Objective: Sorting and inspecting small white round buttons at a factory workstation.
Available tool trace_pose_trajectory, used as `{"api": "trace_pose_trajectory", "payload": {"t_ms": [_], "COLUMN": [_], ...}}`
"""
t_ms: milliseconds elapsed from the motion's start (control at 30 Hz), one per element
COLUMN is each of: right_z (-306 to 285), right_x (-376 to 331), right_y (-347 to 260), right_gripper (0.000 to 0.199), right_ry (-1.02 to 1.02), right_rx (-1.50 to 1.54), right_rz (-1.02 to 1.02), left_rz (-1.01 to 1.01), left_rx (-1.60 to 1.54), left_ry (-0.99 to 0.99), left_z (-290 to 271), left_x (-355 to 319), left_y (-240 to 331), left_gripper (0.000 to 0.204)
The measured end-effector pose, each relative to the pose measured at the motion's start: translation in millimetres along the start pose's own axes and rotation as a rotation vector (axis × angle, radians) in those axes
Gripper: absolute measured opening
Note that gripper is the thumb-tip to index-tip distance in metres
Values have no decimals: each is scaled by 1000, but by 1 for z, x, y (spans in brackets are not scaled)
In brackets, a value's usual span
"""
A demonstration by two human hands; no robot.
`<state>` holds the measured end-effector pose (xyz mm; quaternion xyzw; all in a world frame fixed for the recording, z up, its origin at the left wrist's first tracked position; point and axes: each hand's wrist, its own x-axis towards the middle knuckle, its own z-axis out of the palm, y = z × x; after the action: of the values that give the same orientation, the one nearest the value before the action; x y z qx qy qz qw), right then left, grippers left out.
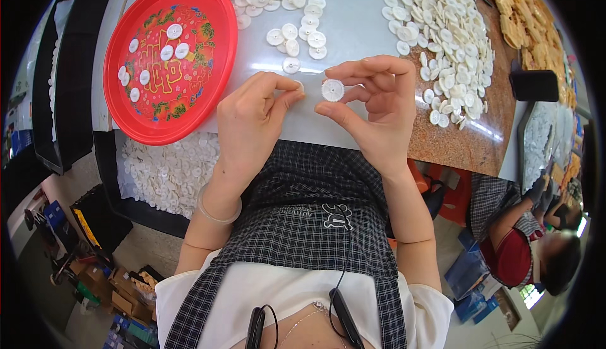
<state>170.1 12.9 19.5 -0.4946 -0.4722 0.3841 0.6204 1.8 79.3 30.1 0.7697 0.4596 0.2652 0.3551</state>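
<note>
Between the thumb and fingers of my right hand [382,106] is a small white plastic gear [332,90], its toothed rim and centre hub facing up. My left hand [249,109] pinches a small white piece [300,86], mostly hidden by the fingertips; it looks like another disc seen nearly edge-on. The two hands are a short way apart over the grey tabletop [315,122]. Just beyond them lies a single white disc [291,65], with a loose cluster of similar discs [312,21] further back.
A round red tray [158,136] with several white discs stands at the left. Below it is a dark bin of small white parts [167,172]. A large heap of white discs [451,52] covers the right side, near a dark phone-like object [534,86]. Another person [511,254] sits at far right.
</note>
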Motion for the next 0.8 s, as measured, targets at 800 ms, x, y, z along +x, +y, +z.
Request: {"api": "trace_pose_trajectory", "payload": {"t_ms": [800], "right_z": [38], "right_x": [-4], "right_y": [-5], "right_gripper": [59], "right_ry": [-175], "right_rx": [-99], "right_rz": [98], "left_rz": [-477], "left_rx": [-2355], "left_ry": [-288], "left_z": [-65], "left_x": [-4], "left_y": [-26], "left_gripper": [14]}}
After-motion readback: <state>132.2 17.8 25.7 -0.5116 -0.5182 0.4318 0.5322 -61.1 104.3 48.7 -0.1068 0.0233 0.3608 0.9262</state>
